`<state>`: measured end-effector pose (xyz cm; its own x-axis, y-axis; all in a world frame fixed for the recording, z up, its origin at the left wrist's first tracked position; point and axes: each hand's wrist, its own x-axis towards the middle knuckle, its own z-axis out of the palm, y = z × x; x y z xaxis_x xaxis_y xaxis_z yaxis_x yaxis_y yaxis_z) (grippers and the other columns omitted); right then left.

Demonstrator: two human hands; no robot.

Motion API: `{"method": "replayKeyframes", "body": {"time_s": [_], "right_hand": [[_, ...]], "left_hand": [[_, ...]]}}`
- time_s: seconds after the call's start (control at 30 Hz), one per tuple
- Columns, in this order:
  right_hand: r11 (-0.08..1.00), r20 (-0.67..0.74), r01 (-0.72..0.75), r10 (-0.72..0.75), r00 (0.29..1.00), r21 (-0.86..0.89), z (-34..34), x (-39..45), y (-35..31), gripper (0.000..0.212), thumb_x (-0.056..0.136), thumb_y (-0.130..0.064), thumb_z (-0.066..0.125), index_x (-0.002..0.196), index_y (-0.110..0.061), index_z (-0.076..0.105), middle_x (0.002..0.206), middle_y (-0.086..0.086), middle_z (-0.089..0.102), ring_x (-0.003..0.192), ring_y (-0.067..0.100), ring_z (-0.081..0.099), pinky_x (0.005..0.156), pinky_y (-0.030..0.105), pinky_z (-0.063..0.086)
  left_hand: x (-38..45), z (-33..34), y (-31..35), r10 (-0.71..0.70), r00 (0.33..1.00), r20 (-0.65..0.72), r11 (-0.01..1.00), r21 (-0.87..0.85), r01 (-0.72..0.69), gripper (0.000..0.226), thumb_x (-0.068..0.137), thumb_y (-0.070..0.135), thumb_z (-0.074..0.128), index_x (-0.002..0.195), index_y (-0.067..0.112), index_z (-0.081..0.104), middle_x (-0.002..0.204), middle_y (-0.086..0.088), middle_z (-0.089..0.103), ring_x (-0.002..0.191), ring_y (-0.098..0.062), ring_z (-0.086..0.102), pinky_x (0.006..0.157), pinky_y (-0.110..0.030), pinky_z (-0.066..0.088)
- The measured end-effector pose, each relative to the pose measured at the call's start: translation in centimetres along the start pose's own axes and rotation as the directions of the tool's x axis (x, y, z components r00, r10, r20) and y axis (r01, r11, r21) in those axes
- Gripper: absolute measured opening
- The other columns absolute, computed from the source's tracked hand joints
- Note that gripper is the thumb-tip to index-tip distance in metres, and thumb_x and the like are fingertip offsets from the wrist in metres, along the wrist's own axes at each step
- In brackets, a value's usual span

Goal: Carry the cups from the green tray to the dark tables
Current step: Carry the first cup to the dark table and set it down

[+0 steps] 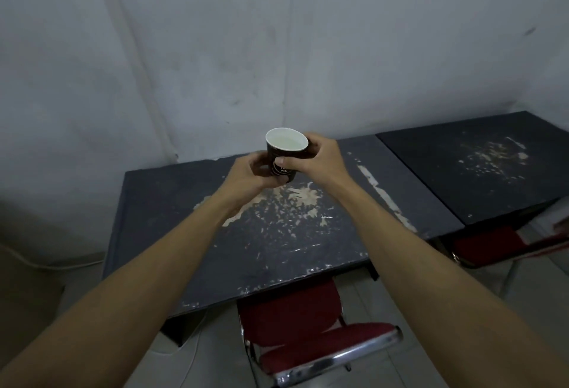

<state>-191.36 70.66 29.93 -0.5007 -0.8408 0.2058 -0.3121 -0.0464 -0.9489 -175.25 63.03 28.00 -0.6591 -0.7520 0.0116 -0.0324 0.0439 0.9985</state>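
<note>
A dark paper cup (285, 149) with a white inside and pale print on its side is held upright over the far middle of the near dark table (172, 203). My left hand (249, 173) cups its lower left side and base. My right hand (317, 158) wraps its right side, thumb across the front. The cup's bottom is a little above the tabletop or just touching it; I cannot tell which. A second dark table (446, 166) adjoins on the right. The green tray is out of view.
A red chair with chrome frame (311, 326) is tucked under the near table's front edge. Another red chair (486, 246) sits under the right table. A grey wall (277, 49) stands behind both tables. Both tabletops have worn pale patches. A white cable (61, 266) lies on the floor at left.
</note>
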Motion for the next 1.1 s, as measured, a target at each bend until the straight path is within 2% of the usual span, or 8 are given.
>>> {"method": "replayKeyframes", "body": {"time_s": [0.1,0.27,0.4,0.53,0.7,0.87,0.97,1.1], "right_hand": [[1.0,0.064,0.01,-0.01,0.998,0.007,2.4,1.5,0.9,0.056,0.061,-0.019,0.096,0.112,-0.011,0.075,0.104,0.001,0.079,0.099,0.015,0.075,0.086,0.035,0.062],[1.0,0.153,0.022,-0.023,0.988,0.011,5.8,3.7,2.3,0.057,0.063,-0.018,0.096,0.115,-0.013,0.073,0.108,0.001,0.077,0.105,0.018,0.071,0.09,0.034,0.059],[1.0,0.229,-0.002,-0.002,0.973,0.017,8.3,6.3,4.3,0.061,0.062,-0.012,0.097,0.118,-0.01,0.072,0.111,0.003,0.076,0.107,0.018,0.07,0.092,0.03,0.058],[0.999,0.237,-0.039,0.031,0.971,0.031,10.7,8.6,7.6,0.066,0.056,-0.009,0.099,0.117,-0.008,0.072,0.112,0.004,0.076,0.108,0.02,0.07,0.092,0.031,0.058],[0.995,0.286,-0.099,0.089,0.954,0.022,13.5,10.8,12.3,0.063,0.054,-0.006,0.099,0.112,-0.008,0.074,0.109,0.002,0.077,0.105,0.017,0.072,0.091,0.028,0.058],[0.99,0.336,-0.136,0.118,0.935,0.03,16.0,12.2,17.0,0.063,0.056,0.002,0.096,0.114,-0.007,0.074,0.111,0.005,0.076,0.105,0.019,0.072,0.088,0.021,0.057],[0.985,0.35,-0.17,0.152,0.924,0.021,17.5,13.0,19.7,0.064,0.057,0.002,0.095,0.116,-0.007,0.074,0.112,0.004,0.076,0.107,0.02,0.071,0.092,0.027,0.058],[0.977,0.366,-0.214,0.196,0.91,0.01,19.7,13.5,22.9,0.061,0.058,0.005,0.094,0.114,-0.008,0.074,0.104,-0.001,0.076,0.102,0.013,0.071,0.087,0.019,0.055]], "left_hand": [[0.7,-2.1,-1.1,0.121,0.988,-0.095,0.983,0.148,-0.106,0.053,0.073,0.001,0.087,0.122,0.008,0.069,0.113,-0.002,0.076,0.104,-0.013,0.073,0.087,-0.025,0.058],[2.4,-5.6,-3.8,0.151,0.97,-0.192,0.959,0.267,-0.096,0.056,0.065,0.009,0.092,0.117,0.008,0.072,0.108,-0.003,0.078,0.102,-0.021,0.074,0.092,-0.046,0.06],[3.8,-7.9,-5.6,0.137,0.954,-0.265,0.935,0.352,-0.037,0.053,0.063,0.015,0.094,0.111,0.01,0.074,0.1,-0.002,0.079,0.093,-0.024,0.075,0.082,-0.048,0.061],[6.0,-9.5,-8.2,0.084,0.947,-0.31,0.937,0.349,0.031,0.053,0.065,0.011,0.094,0.113,0.007,0.072,0.102,-0.009,0.078,0.095,-0.029,0.074,0.079,-0.047,0.062],[8.2,-10.7,-12.3,0.018,0.944,-0.329,0.942,0.323,0.095,0.066,0.065,0.01,0.094,0.125,0.013,0.067,0.111,0.0,0.076,0.102,-0.017,0.072,0.089,-0.039,0.061],[10.0,-11.8,-16.8,-0.042,0.934,-0.354,0.924,0.342,0.171,0.064,0.068,0.007,0.091,0.126,0.01,0.065,0.111,-0.009,0.075,0.101,-0.031,0.071,0.088,-0.045,0.059],[11.2,-12.5,-19.7,-0.063,0.927,-0.369,0.912,0.357,0.204,0.065,0.07,0.003,0.089,0.129,0.008,0.064,0.111,-0.01,0.074,0.1,-0.03,0.071,0.087,-0.046,0.058],[12.4,-13.2,-23.5,-0.096,0.912,-0.398,0.9,0.357,0.251,0.065,0.072,0.0,0.087,0.131,0.007,0.062,0.112,-0.013,0.073,0.101,-0.033,0.07,0.087,-0.047,0.058]]}}
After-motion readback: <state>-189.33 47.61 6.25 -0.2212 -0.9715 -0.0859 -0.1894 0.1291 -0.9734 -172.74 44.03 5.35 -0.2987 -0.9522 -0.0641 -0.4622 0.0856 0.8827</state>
